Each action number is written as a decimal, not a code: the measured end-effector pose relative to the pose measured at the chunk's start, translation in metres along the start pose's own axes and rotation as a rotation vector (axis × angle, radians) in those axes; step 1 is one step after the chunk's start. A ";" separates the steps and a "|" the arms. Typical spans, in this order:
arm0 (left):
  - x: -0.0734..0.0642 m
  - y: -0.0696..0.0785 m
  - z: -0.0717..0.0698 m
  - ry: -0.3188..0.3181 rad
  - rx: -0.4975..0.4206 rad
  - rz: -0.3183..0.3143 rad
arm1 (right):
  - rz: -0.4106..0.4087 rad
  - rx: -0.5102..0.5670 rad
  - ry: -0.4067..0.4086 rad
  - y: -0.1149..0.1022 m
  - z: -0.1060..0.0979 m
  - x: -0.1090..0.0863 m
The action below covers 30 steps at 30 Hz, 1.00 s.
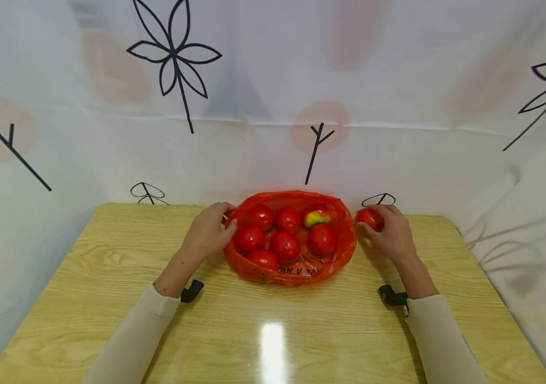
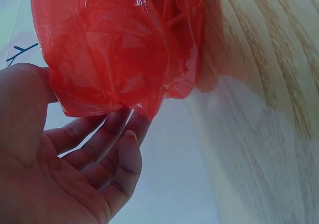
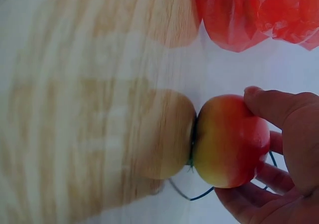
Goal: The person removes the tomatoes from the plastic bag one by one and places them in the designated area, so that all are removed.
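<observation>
An open red plastic bag lies on the table, its mouth spread wide with several red apples inside. One apple shows a yellow patch. At the bag's left rim, my left hand holds the edge between thumb and fingers. In the left wrist view the fingertips reach behind the red film. Right of the bag, my right hand grips a single apple, thumb on one side and fingers round the other. Its yellow base faces the tabletop, where its reflection shows.
The light wooden table is glossy and reflects light near its front. Behind it hangs a white cloth with leaf and twig drawings. Black wrist devices sit below both hands.
</observation>
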<state>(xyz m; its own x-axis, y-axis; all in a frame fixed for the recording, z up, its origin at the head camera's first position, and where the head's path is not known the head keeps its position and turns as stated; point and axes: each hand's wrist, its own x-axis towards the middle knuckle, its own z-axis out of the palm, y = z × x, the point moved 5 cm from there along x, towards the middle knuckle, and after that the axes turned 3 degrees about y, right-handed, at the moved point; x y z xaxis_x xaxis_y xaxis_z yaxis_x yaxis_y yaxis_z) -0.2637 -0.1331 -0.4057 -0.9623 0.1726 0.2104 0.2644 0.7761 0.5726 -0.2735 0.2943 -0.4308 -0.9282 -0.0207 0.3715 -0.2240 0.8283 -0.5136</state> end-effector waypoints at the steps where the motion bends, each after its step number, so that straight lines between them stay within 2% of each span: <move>1: 0.000 0.000 0.000 -0.001 -0.001 0.001 | -0.003 0.000 -0.002 0.000 0.000 0.000; 15: 0.001 -0.002 0.001 0.001 0.004 0.006 | -0.021 0.000 0.003 0.001 -0.002 0.000; 21: 0.000 -0.002 0.000 -0.001 0.007 0.009 | -0.046 -0.020 0.024 -0.006 -0.007 0.001; 30: 0.000 0.000 -0.001 0.001 0.011 0.012 | -0.080 0.008 0.060 -0.021 -0.012 0.002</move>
<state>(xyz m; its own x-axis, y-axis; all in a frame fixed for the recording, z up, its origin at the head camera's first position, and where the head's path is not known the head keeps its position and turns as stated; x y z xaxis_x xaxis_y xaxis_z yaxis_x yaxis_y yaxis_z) -0.2634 -0.1337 -0.4049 -0.9589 0.1817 0.2181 0.2756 0.7804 0.5613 -0.2668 0.2833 -0.4101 -0.8877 -0.0526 0.4575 -0.2994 0.8208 -0.4865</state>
